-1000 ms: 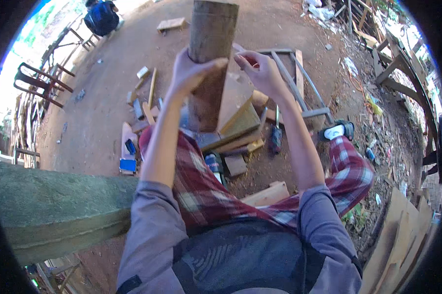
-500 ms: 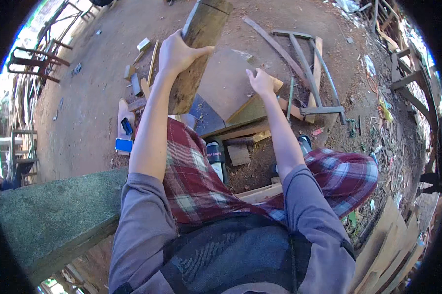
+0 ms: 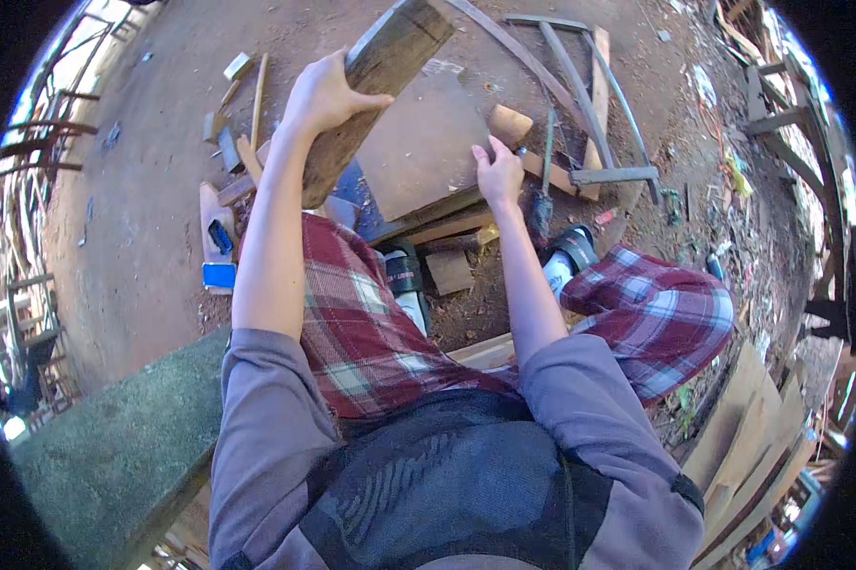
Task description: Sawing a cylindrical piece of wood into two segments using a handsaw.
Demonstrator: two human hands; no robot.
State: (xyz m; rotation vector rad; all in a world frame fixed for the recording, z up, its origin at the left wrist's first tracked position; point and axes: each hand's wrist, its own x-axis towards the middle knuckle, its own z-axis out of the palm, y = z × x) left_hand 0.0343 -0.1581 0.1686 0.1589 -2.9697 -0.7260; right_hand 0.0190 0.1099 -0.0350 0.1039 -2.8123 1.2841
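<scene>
My left hand (image 3: 325, 95) grips a thick, weathered wooden plank (image 3: 376, 90), thumb across its face and fingers over its far side. The plank is raised and tilted, its near end close to my left knee. My right hand (image 3: 500, 176) has thumb and forefinger apart, with nothing visible between them. It is beside the right edge of a flat brown board (image 3: 423, 142); I cannot tell whether it touches. A short round wood block (image 3: 510, 125) lies just beyond that hand. Blue-coloured surface (image 3: 352, 190) shows between plank and board.
A wooden frame saw (image 3: 589, 104) lies at the right, near a long thin tool with a dark handle (image 3: 542, 209). Wood offcuts (image 3: 228, 147) and a small blue rectangular object (image 3: 219, 275) sit at the left. A green-grey bench (image 3: 114, 427) is at my left; boards (image 3: 746, 427) lean right.
The view has shifted, so the ground things sit further left and higher. My right hand has drawn back toward me from the round block. My left hand still holds the plank, now leaning more.
</scene>
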